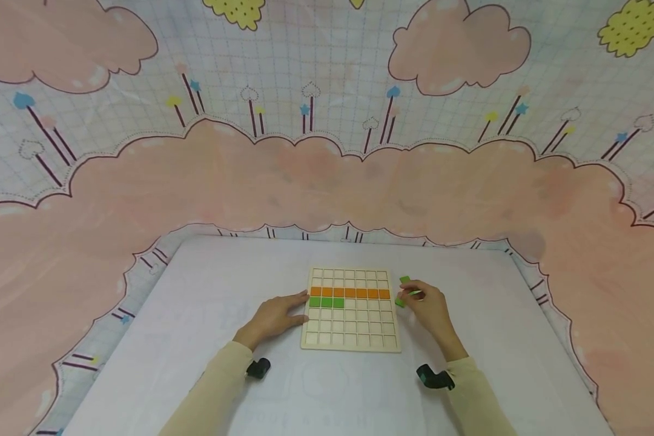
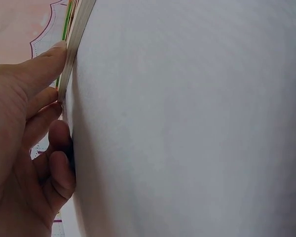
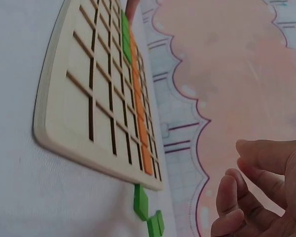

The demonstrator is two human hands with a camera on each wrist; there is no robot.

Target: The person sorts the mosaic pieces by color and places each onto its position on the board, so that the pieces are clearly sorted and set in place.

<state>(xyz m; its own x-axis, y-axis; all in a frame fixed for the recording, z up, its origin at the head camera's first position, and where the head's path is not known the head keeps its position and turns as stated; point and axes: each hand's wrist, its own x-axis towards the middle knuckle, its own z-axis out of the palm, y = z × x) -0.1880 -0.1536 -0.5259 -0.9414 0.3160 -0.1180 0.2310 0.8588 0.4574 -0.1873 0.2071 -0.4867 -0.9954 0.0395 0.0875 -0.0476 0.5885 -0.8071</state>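
Note:
A square wooden grid board lies on the white table. One row of its cells is filled with orange tiles, and below it 3 green tiles fill the left cells. My left hand rests at the board's left side, thumb and fingertips spread against its edge. Off the board's right edge lie loose green tiles, with my right hand over them in the head view. In the right wrist view the right hand's fingers are loosely bent, and no tile shows between them.
The white tabletop surrounds the board. Behind it hangs a cloth printed with clouds. A dark strap device sits by the right wrist, and another by the left.

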